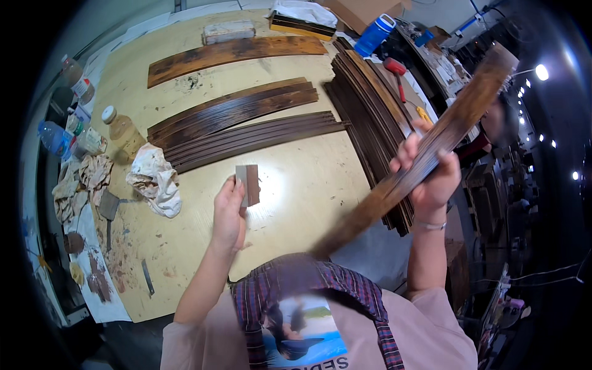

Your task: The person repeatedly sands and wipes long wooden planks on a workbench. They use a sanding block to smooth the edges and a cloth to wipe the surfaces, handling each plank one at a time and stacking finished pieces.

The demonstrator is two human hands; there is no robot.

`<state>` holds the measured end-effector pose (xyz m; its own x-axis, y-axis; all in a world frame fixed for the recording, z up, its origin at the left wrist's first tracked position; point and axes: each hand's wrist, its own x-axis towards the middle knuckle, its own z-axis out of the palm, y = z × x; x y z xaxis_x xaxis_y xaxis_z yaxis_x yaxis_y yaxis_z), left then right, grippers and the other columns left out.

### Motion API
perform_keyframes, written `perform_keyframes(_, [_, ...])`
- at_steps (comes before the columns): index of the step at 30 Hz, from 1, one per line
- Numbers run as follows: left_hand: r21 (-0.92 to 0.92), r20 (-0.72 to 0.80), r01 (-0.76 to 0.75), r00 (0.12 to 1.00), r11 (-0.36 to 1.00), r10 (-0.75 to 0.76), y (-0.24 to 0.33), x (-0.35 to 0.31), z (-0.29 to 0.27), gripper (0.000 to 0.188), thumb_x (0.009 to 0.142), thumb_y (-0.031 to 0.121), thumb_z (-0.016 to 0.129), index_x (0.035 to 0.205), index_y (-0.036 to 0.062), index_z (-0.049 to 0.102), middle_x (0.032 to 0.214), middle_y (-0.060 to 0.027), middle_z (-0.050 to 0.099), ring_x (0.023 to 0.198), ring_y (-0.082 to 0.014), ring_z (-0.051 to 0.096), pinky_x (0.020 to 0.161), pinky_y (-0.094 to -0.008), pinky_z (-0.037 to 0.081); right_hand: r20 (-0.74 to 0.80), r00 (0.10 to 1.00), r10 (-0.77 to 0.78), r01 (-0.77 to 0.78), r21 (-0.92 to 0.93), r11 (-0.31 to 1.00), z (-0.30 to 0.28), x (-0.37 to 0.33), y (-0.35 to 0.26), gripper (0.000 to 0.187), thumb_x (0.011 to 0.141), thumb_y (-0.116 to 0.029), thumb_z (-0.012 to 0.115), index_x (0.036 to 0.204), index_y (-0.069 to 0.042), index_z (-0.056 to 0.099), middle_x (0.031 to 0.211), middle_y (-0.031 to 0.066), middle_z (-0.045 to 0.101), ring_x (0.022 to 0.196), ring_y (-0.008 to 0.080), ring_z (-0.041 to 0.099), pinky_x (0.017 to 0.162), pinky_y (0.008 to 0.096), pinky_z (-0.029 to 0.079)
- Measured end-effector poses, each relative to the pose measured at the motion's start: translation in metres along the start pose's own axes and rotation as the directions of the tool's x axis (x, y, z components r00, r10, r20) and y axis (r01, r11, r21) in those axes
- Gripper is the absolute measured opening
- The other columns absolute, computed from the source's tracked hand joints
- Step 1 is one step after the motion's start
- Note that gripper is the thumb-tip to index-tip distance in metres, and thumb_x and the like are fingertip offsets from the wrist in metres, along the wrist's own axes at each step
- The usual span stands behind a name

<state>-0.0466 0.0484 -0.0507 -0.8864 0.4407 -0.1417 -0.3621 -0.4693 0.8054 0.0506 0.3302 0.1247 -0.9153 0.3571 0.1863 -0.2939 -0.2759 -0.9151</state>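
Note:
My left hand (229, 213) is closed on a small grey-and-brown block (253, 185), held upright over the pale tabletop (290, 213). On the right, my right hand (435, 176) grips a long brown wooden plank (459, 117) near its middle. The plank slants from my chest up to the far right, and its ends look blurred. Beyond my left hand lie a stack of dark grooved strips (253, 139) and some brown-stained boards (240, 111). A tall stack of dark planks (370, 117) runs along the table's right side, partly hidden behind the held plank.
At the left stand a capped bottle of yellowish liquid (123, 132) and other bottles, beside a stained white rag (154, 179) and a flat brush (108, 206). A wide stained board (234, 55) lies farther back. A blue bottle (375, 35) and a red mallet (395, 68) are at the far right.

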Motion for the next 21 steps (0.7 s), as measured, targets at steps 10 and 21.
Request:
perform_keyframes(10, [-0.421,-0.093,0.082,0.987,0.903,-0.132,0.001,-0.007,0.034,0.032,0.102,0.028,0.049,0.123,0.004,0.048,0.108,-0.0078,0.057,0.099,-0.0182,0.057,0.089,-0.039,0.05,-0.273,0.961,0.035,0.059,0.327,0.943,0.042,0.019,0.061,0.047,0.094,-0.038,0.042,0.125,-0.002,0.048,0.081,0.0071,0.051,0.074,0.0201,0.052,0.078,0.0471,0.05])
perform_keyframes(21, [0.529,0.301,-0.625,0.771,0.574,0.561,0.035,-0.026,0.018,0.045,0.086,0.022,0.067,0.121,-0.0031,0.051,0.106,-0.0104,0.055,0.096,-0.019,0.056,0.087,-0.0341,0.046,-0.301,0.941,0.157,-0.06,0.308,0.95,0.053,0.05,0.081,0.035,0.104,-0.043,0.037,0.114,-0.011,0.047,0.074,0.0035,0.048,0.065,0.0158,0.049,0.063,0.037,0.047])
